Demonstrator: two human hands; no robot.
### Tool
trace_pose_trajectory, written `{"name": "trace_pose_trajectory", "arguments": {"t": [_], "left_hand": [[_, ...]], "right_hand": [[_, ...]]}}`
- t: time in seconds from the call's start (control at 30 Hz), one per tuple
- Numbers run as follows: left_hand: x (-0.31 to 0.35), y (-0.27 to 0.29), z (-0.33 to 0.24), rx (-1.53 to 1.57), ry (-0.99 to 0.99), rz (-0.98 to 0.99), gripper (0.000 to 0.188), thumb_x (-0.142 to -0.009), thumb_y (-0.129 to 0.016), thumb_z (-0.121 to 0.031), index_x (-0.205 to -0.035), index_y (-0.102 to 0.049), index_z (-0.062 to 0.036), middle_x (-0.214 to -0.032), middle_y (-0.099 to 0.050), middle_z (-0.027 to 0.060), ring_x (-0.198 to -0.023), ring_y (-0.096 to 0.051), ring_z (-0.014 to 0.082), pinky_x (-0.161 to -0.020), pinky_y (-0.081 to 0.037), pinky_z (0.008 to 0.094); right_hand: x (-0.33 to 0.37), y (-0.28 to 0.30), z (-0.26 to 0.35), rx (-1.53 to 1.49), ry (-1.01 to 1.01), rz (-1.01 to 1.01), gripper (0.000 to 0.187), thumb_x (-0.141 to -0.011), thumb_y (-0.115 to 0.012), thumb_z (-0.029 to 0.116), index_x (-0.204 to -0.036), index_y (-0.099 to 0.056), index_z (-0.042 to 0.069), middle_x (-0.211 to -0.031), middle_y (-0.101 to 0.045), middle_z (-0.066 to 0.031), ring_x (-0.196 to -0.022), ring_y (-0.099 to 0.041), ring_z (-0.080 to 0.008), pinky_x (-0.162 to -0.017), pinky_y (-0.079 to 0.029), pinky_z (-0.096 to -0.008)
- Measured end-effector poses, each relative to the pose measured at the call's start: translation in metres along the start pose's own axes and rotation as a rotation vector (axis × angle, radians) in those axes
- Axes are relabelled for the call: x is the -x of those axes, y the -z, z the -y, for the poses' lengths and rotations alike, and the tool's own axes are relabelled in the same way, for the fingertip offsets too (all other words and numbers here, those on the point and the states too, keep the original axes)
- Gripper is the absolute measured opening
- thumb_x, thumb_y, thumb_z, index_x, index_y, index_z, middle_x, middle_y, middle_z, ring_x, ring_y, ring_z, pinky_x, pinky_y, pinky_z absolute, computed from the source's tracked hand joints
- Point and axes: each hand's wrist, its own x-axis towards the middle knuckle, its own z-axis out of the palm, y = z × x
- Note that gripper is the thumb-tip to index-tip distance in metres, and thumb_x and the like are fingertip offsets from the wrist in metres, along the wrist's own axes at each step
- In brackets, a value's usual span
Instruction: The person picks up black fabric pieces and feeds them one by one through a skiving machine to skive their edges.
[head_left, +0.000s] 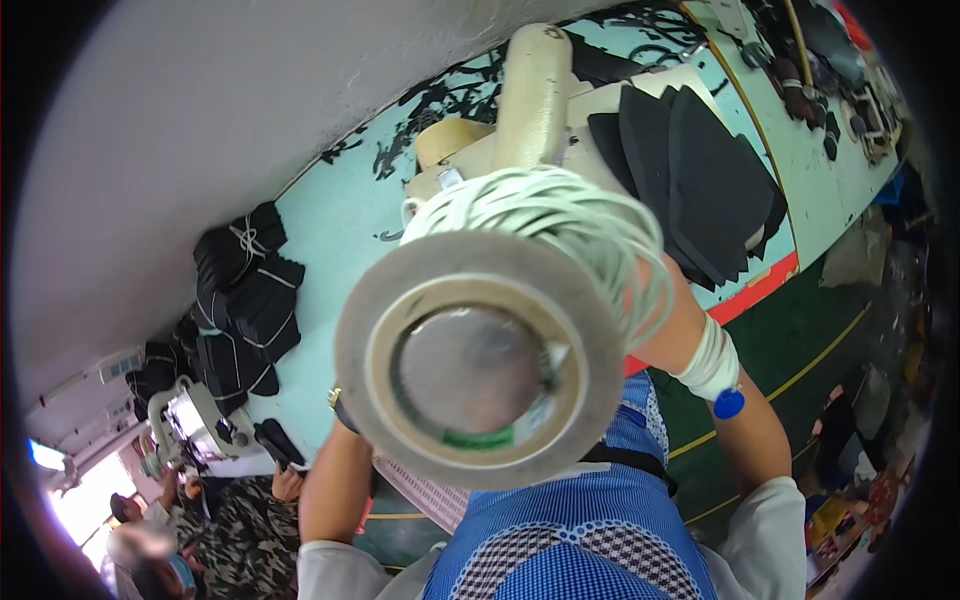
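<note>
Close in front of me, a wide round grey-beige roll (pixel 355 340), apparently tape on a ring core, fills the middle of the view. Behind its upper edge hangs a loose bundle of pale green-white cord (pixel 540 205). My right hand (pixel 665 325) reaches in behind the cord's right side. Its fingers are hidden, so I cannot tell whether it grips anything. A white band with a blue disc (pixel 729 404) wraps that wrist. My left forearm (pixel 338 480), with a watch (pixel 343 410) at the wrist, goes up behind the roll, which covers the left hand.
A pale blue table (pixel 330 240) carries a cream cylinder (pixel 533 100), stacked black cut pieces (pixel 680 180) and black scraps (pixel 430 125). Tied black bundles (pixel 250 290) lie along the wall side. A sewing machine (pixel 195 425) and a person in camouflage clothing (pixel 240 530) are at the left.
</note>
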Motion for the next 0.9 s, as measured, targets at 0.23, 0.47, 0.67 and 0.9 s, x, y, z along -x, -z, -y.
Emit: {"name": "trace_pose_trajectory", "arguments": {"t": [0.23,0.47,0.67,0.9], "left_hand": [[0.01,-0.01,-0.035,0.688,0.827,0.084,0.035,-0.103,-0.044,-0.036,-0.111,-0.054,-0.0036,-0.069,-0.062,0.0071,-0.057,-0.061,0.0129,-0.051,-0.048,0.0217],[0.085,-0.051,0.011,-0.582,0.695,0.0,0.065,-0.071,-0.077,-0.054,-0.097,-0.057,0.0028,-0.084,-0.064,0.0173,-0.075,-0.064,0.0335,-0.064,-0.051,0.0418],[0.103,-0.054,-0.011,-0.659,0.593,-0.232,0.045,-0.07,-0.083,-0.034,-0.085,-0.06,0.0017,-0.082,-0.064,0.018,-0.073,-0.061,0.039,-0.066,-0.048,0.0443],[0.019,-0.003,-0.094,0.311,0.546,0.165,0.022,-0.086,-0.073,-0.014,-0.098,-0.067,0.003,-0.08,-0.065,0.0042,-0.074,-0.058,0.0091,-0.068,-0.047,0.025]], "right_hand": [[0.087,0.032,0.041,-0.206,-0.493,-0.295,0.019,-0.077,-0.073,-0.004,-0.095,-0.067,-0.002,-0.081,-0.068,-0.0125,-0.072,-0.067,-0.019,-0.062,-0.052,-0.0305],[0.022,0.062,0.026,0.588,-0.028,-0.321,0.02,-0.071,-0.066,0.0,-0.09,-0.06,0.004,-0.082,-0.06,-0.0114,-0.07,-0.059,-0.0245,-0.06,-0.049,-0.0346],[0.09,-0.058,0.045,0.079,-0.053,0.01,0.027,-0.08,-0.07,0.015,-0.102,-0.063,0.002,-0.085,-0.064,-0.0087,-0.077,-0.063,-0.0263,-0.058,-0.051,-0.0358],[0.079,-0.044,0.031,-0.496,-0.181,0.345,0.029,-0.085,-0.068,0.027,-0.096,-0.065,0.0,-0.071,-0.063,-0.018,-0.065,-0.063,-0.038,-0.063,-0.052,-0.0435]]}}
